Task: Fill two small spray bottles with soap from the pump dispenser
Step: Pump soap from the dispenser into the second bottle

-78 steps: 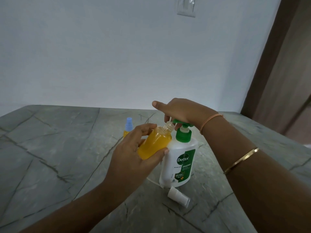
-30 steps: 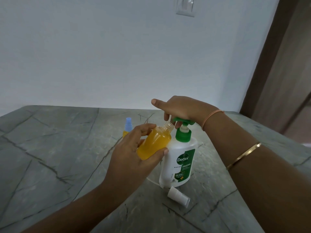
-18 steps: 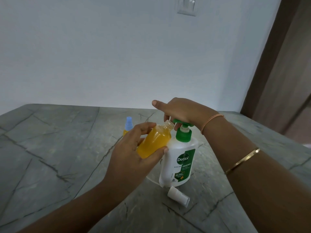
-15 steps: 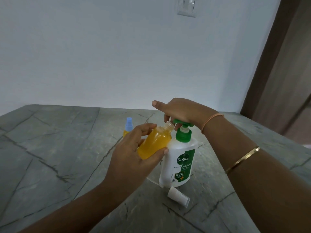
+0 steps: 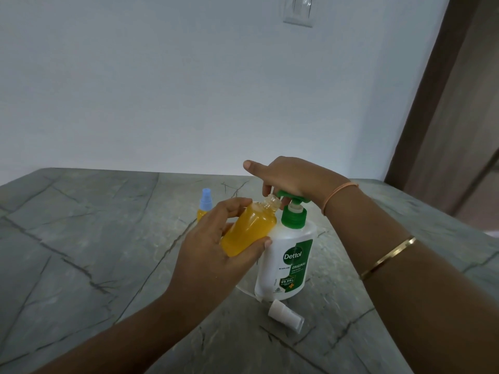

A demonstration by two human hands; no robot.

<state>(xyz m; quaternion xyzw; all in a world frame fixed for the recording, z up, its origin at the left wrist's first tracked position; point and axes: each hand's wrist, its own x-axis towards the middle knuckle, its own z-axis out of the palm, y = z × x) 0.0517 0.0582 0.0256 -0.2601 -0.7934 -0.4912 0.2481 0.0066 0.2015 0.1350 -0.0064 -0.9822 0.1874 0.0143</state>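
Note:
My left hand (image 5: 213,255) grips a small uncapped bottle (image 5: 251,228) filled with orange-yellow soap, tilted so its open neck meets the nozzle of the green pump head (image 5: 293,211). The white Dettol pump dispenser (image 5: 289,260) stands upright on the stone table (image 5: 81,252). My right hand (image 5: 291,176) lies over the pump head with fingers curled down around it and the index finger sticking out. A second small bottle (image 5: 204,205) with a blue spray top stands farther back on the left, partly hidden by my left hand.
A loose white spray cap (image 5: 286,317) lies on its side just in front of the dispenser. A white wall rises behind the table, with a switch plate (image 5: 298,10) high up. A brown door frame (image 5: 432,103) runs along the right.
My right hand has bobbed slightly up and down on the pump head. The orange bottle has stayed at the nozzle in my left hand.

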